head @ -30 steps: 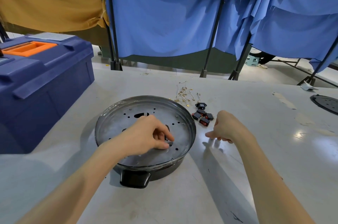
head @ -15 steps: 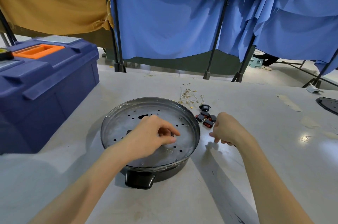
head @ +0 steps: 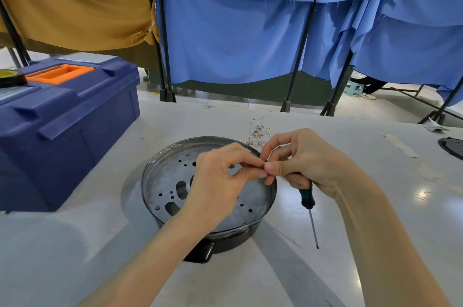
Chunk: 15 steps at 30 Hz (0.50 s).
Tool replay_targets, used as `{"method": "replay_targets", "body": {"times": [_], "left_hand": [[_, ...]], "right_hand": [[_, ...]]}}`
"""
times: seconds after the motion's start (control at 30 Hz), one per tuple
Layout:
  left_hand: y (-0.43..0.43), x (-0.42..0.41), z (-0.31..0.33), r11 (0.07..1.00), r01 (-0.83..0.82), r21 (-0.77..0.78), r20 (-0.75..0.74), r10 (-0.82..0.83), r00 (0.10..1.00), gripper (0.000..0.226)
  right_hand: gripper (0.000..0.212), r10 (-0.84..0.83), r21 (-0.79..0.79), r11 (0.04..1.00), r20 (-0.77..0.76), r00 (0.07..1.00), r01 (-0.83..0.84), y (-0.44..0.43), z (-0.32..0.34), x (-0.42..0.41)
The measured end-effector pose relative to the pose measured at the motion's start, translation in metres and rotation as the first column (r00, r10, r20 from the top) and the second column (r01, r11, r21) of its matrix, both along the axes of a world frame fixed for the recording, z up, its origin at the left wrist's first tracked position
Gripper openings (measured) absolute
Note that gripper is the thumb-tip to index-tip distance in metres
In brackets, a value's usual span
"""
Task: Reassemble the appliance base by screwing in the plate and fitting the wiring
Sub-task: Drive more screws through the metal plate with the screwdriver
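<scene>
Head view: left hand [head: 220,179] and right hand [head: 308,156] meet above the right rim of the base [head: 233,240]. Their thumb and forefinger tips [head: 258,174] touch and pinch something too small to make out, likely a screw. The right hand's lower fingers also curl round the handle of a screwdriver [head: 307,197], whose shaft hangs down just right of the base.

Risks, as I judge them: the handover takes place over the rim, so a slip could drop the screw through one of the plate's larger openings, or send it rolling over the table [head: 75,244]. The screwdriver is held by only a few fingers and its tip swings free, so it could slip out or knock the base.

The base holds the plate [head: 162,181], a holed disc lying flat inside it. I cannot tell if any hole has a screw in it. The wires [head: 258,132] lie on the table just behind the base, not yet fitted. Well left of the base stands a closed toolbox [head: 67,126] with its contents hidden and a tape roll [head: 10,78] on its lid.
</scene>
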<state>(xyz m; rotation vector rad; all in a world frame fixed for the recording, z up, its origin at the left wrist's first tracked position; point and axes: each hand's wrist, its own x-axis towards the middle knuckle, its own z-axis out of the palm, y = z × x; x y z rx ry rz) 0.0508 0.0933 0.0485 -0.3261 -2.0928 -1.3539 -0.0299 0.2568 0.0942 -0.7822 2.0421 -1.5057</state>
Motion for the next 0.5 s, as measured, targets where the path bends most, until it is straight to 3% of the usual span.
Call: {"method": "replay_targets", "body": {"times": [0.27,0.5], "left_hand": [[0.0008,-0.0011,-0.0003,0.968,-0.151,-0.201,-0.007,0.152,0.988,0.019],[-0.0018,-0.0065,-0.0051,0.920,-0.196,-0.339,-0.097,0.173,0.980,0.025]], "right_hand": [[0.005,0.034,0.074,0.997,-0.036,0.999,-0.031,0.0020,0.0001,-0.0005],[0.006,-0.011,0.130,0.991,-0.112,0.994,0.026,0.0018,0.0025,0.0040]]}}
